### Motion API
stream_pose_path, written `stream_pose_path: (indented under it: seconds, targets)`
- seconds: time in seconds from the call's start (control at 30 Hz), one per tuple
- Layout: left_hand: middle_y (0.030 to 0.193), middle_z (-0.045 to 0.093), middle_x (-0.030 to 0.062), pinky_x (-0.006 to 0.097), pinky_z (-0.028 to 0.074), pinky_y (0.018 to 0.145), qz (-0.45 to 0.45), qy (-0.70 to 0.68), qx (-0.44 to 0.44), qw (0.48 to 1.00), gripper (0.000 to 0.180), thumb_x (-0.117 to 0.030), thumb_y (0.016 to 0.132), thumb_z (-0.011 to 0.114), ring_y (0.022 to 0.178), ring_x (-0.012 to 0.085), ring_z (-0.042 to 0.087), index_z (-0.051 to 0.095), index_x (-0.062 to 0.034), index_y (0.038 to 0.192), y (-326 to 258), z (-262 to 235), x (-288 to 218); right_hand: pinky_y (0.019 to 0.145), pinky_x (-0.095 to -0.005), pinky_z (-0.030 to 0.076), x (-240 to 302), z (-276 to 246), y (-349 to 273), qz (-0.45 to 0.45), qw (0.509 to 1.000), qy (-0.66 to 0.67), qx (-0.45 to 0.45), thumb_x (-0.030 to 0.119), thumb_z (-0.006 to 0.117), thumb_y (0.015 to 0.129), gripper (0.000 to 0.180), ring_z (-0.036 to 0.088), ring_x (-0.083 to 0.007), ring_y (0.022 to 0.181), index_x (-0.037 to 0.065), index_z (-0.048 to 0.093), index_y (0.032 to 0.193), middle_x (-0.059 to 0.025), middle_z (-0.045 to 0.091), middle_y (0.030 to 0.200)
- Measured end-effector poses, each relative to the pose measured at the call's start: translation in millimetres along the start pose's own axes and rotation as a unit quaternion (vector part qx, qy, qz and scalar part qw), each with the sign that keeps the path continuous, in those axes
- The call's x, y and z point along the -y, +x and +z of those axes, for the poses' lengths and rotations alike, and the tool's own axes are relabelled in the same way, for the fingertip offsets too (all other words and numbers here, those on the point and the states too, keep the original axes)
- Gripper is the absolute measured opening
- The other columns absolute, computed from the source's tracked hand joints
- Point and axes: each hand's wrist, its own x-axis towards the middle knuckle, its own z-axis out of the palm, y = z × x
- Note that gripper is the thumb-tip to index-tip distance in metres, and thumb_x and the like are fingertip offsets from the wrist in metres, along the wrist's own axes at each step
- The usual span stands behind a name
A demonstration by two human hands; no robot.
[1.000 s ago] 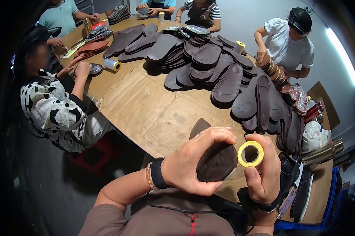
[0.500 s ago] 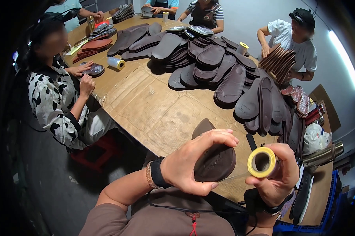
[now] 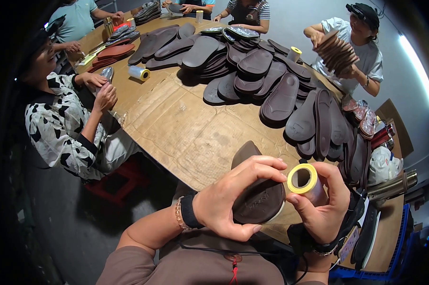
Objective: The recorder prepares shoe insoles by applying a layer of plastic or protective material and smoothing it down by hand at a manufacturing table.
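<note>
Holding film roll near steel flask

The held sole is dark brown, the held roll yellow-ended, one shirt black-patched white.

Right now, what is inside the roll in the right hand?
The roll has a hollow core, its inner wall partly showing. The right hand and the roll itself hide the far end.

Before me, a dark brown foot-shaped sole sits left of a yellow-ended clear film roll; beyond them, more soles heap on the brown cardboard-covered table, a silver cylindrical metal flask to their right.
</note>
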Motion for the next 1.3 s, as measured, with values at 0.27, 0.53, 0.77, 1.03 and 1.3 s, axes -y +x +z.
stream_pose_path:
  seconds: [0.27, 0.53, 0.77, 1.03, 1.3]
  targets:
    - [0.152, 0.040, 0.0284, 0.049, 0.033, 0.119, -0.035, 0.030, -0.021, 0.999, 0.094, -0.038, 0.065, 0.077, 0.145, 0.0400, 0.041, 0.047, 0.0019, 0.145, -8, 6, -5, 0.074, -0.0318, 0.054, 0, 9, -10, 0.078, 0.993, 0.076, 0.046, 0.026, 0.093, 0.076, 0.051, 0.069, -0.0230, 0.080, -0.001, 0.065, 0.110, -0.0113, 0.070, 0.092]
    - [0.160, 0.031, 0.0298, 0.055, 0.023, 0.123, -0.104, 0.060, 0.034, 0.992, 0.104, -0.044, 0.070, 0.074, 0.156, 0.0456, 0.020, 0.036, -0.0022, 0.157, -19, -3, -3, 0.073, -0.0326, 0.055, -5, 21, -17, 0.053, 0.995, 0.072, 0.039, 0.029, 0.090, 0.081, 0.053, 0.071, -0.0238, 0.082, -0.001, 0.060, 0.113, -0.0128, 0.069, 0.092]
    - [0.167, 0.019, 0.0247, 0.051, 0.048, 0.108, -0.181, 0.024, 0.030, 0.983, 0.099, -0.032, 0.075, 0.076, 0.157, 0.0415, 0.019, 0.032, -0.0111, 0.160, -29, -3, -3, 0.070, -0.0327, 0.056, -9, 34, -22, 0.039, 0.995, 0.068, 0.062, 0.026, 0.091, 0.080, 0.054, 0.072, -0.0255, 0.079, 0.000, 0.059, 0.114, -0.0133, 0.069, 0.092]
    - [0.161, 0.028, 0.0198, 0.043, 0.053, 0.100, -0.174, 0.020, 0.008, 0.984, 0.096, -0.026, 0.072, 0.078, 0.149, 0.0349, 0.035, 0.037, -0.0133, 0.158, -38, 0, 14, 0.087, -0.0416, 0.051, -8, 24, -12, 0.008, 0.981, 0.008, 0.192, 0.031, 0.081, 0.084, 0.061, 0.064, -0.0377, 0.098, -0.001, 0.056, 0.130, -0.0187, 0.064, 0.110]
    - [0.159, 0.032, 0.0190, 0.042, 0.049, 0.104, -0.196, 0.005, 0.006, 0.981, 0.095, -0.020, 0.069, 0.075, 0.146, 0.0346, 0.038, 0.040, -0.0125, 0.156, -39, -1, 10, 0.080, -0.0327, 0.054, -16, 28, -22, 0.063, 0.993, 0.075, 0.066, 0.017, 0.088, 0.078, 0.046, 0.069, -0.0245, 0.086, -0.002, 0.064, 0.112, -0.0146, 0.069, 0.098]
